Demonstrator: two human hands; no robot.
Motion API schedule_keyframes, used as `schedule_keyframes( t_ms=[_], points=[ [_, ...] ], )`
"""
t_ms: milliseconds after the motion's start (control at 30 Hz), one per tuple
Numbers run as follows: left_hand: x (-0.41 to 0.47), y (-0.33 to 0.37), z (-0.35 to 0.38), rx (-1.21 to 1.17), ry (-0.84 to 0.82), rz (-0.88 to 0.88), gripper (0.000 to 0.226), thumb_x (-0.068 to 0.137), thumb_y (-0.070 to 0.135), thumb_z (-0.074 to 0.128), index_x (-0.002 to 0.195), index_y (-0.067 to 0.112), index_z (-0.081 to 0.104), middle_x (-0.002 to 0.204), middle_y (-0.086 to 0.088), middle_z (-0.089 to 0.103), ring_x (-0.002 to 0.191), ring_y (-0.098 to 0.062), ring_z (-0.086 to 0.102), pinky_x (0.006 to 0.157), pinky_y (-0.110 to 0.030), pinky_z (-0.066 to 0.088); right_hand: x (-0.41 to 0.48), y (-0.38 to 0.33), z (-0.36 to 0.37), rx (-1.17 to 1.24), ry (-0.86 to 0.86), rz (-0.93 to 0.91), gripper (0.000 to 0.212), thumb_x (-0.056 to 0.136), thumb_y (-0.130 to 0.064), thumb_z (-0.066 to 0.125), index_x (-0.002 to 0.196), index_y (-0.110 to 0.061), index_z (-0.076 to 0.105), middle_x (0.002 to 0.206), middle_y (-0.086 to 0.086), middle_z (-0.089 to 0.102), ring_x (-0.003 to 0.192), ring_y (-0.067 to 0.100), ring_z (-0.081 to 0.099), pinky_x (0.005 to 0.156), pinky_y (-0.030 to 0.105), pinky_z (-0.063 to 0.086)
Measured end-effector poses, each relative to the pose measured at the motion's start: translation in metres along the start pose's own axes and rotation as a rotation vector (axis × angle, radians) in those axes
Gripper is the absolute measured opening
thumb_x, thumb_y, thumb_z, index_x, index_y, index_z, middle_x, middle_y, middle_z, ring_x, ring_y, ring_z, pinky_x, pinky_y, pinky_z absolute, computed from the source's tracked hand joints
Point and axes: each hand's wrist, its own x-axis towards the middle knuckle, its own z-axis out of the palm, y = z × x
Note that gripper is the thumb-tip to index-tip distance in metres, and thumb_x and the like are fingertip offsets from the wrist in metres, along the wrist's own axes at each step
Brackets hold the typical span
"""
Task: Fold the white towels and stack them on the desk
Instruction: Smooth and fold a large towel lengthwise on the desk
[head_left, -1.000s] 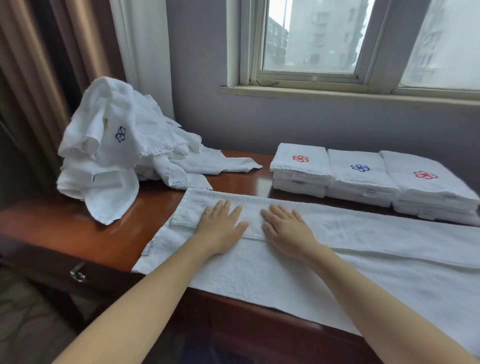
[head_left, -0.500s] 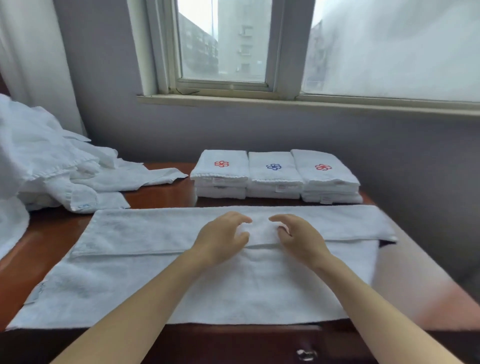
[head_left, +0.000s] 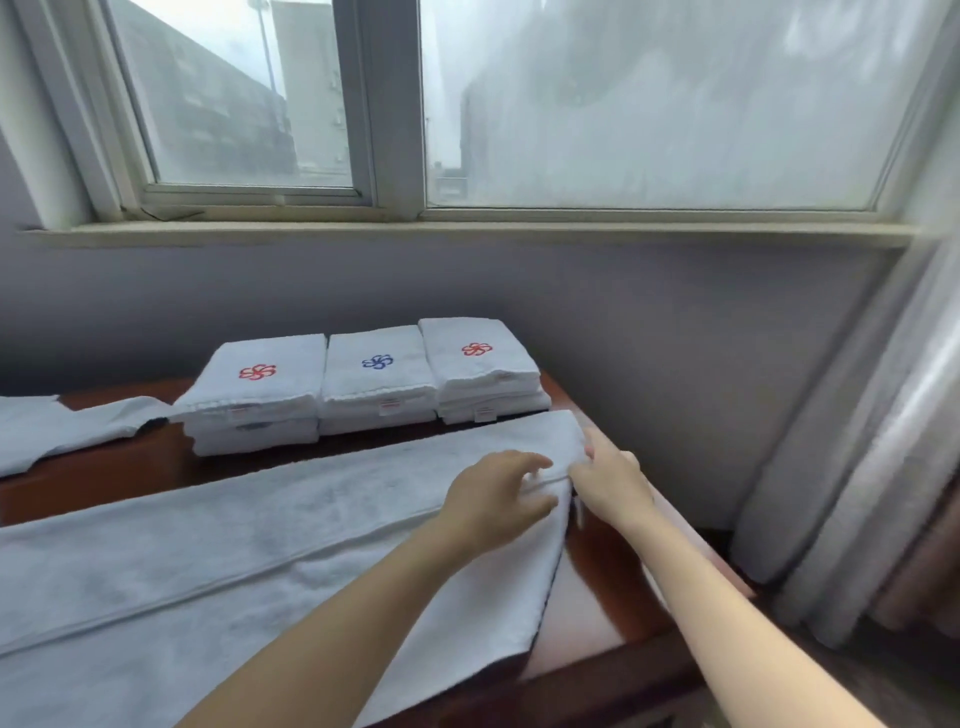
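Three stacks of folded white towels stand side by side at the back of the desk: the left stack (head_left: 254, 400) and the right stack (head_left: 480, 371) each carry a red flower emblem, the middle stack (head_left: 376, 387) a blue one. One long towel (head_left: 234, 545), folded lengthwise, lies along the front, and a loose unfolded towel (head_left: 47, 431) shows at the far left. Two hands work at the long towel's right end. The left hand (head_left: 498, 499) has bent fingers and thumb bracketing the fold edge, seemingly pinching it, though blur hides detail. The right hand (head_left: 608, 483) pinches the end edge just beside it.

The desk (head_left: 597, 597) is glossy reddish-brown wood beneath a grey wall (head_left: 675, 338), a two-pane window (head_left: 623, 104) and a curtain (head_left: 857, 467) on the right.

Half a second earlier both hands were at the towel's middle; the view has since swung right.
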Motion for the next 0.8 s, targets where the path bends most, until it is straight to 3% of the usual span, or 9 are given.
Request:
schedule_keyframes(
  t_ms=[133,200,267,367,467,533,600,700,800],
  points=[
    [0.027,0.014,0.017,0.121,-0.001,-0.12,0.063,0.076,0.06,0.064,0.129,0.027,0.053,0.119,0.008,0.059,0.114,-0.016,0.052,0.09,-0.034,0.046,0.017,-0.001,-0.006,0.252,-0.058,0.015,0.032,0.086,-0.005,0.043,0.113,-0.002,0.061,0.101,0.013,0.066,0.099,0.026,0.057,0.084,0.035,0.043],
    [0.037,0.018,0.021,0.144,0.029,-0.178,0.059,0.075,0.06,0.062,0.122,0.024,0.053,0.114,0.007,0.059,0.109,-0.017,0.055,0.081,-0.033,0.046,0.02,-0.001,-0.009,0.432,-0.127,-0.003,0.032,0.084,0.002,0.04,0.092,-0.007,0.07,0.082,0.012,0.069,0.075,0.015,0.06,0.069,0.026,0.046],
    [0.044,0.019,0.024,0.167,0.056,-0.204,0.047,0.081,0.053,0.058,0.114,0.02,0.052,0.109,0.004,0.061,0.104,-0.02,0.058,0.074,-0.032,0.043,0.019,0.0,-0.011,0.593,-0.189,0.018,0.043,0.087,0.002,0.038,0.083,-0.021,0.074,0.075,-0.002,0.073,0.068,0.004,0.067,0.06,0.017,0.05],
    [0.054,0.01,0.018,0.033,0.049,-0.282,0.025,0.088,0.041,0.054,0.102,0.02,0.051,0.1,0.004,0.063,0.095,-0.021,0.059,0.069,-0.032,0.038,0.021,0.004,-0.011,0.726,-0.195,0.049,0.037,0.091,0.0,0.036,0.099,-0.02,0.066,0.082,-0.006,0.075,0.079,0.006,0.07,0.057,0.012,0.049],
    [0.061,-0.001,-0.001,-0.371,0.113,-0.308,0.015,0.092,0.025,0.055,0.089,0.011,0.06,0.087,0.002,0.062,0.081,-0.016,0.055,0.067,-0.028,0.04,0.026,0.001,-0.011,0.887,-0.209,0.079,0.031,0.096,0.0,0.037,0.115,-0.016,0.056,0.107,0.002,0.071,0.099,0.013,0.068,0.078,0.026,0.057],
    [0.06,-0.003,-0.014,-0.558,0.206,-0.301,0.024,0.094,0.014,0.05,0.071,0.012,0.056,0.07,0.0,0.052,0.068,-0.014,0.045,0.056,-0.021,0.035,0.026,-0.008,-0.009,0.909,-0.265,0.094,0.029,0.1,-0.007,0.042,0.126,-0.019,0.049,0.124,0.007,0.062,0.116,0.021,0.061,0.098,0.037,0.052],
    [0.058,-0.003,-0.024,-0.654,0.23,-0.286,0.042,0.095,0.014,0.049,0.053,0.02,0.053,0.056,0.008,0.049,0.055,-0.007,0.043,0.047,-0.014,0.033,0.023,-0.018,-0.007,0.891,-0.367,0.059,0.03,0.101,-0.015,0.046,0.13,-0.017,0.051,0.127,0.009,0.064,0.119,0.023,0.06,0.104,0.038,0.047],
    [0.054,-0.001,-0.034,-0.71,0.243,-0.293,0.038,0.095,0.014,0.051,0.059,0.02,0.062,0.056,0.01,0.06,0.053,-0.001,0.052,0.05,-0.016,0.041,0.015,-0.035,-0.007,0.911,-0.453,-0.049,0.031,0.101,-0.015,0.045,0.128,-0.012,0.058,0.115,0.013,0.069,0.103,0.022,0.066,0.093,0.035,0.049],
    [0.054,0.002,-0.04,-0.765,0.246,-0.295,0.027,0.093,0.011,0.049,0.077,0.002,0.069,0.074,-0.009,0.069,0.07,-0.014,0.062,0.065,-0.03,0.049,0.013,-0.047,-0.006,1.009,-0.439,-0.062,0.032,0.099,-0.008,0.047,0.13,-0.006,0.055,0.114,0.018,0.065,0.099,0.023,0.062,0.087,0.036,0.051]
  ],
)
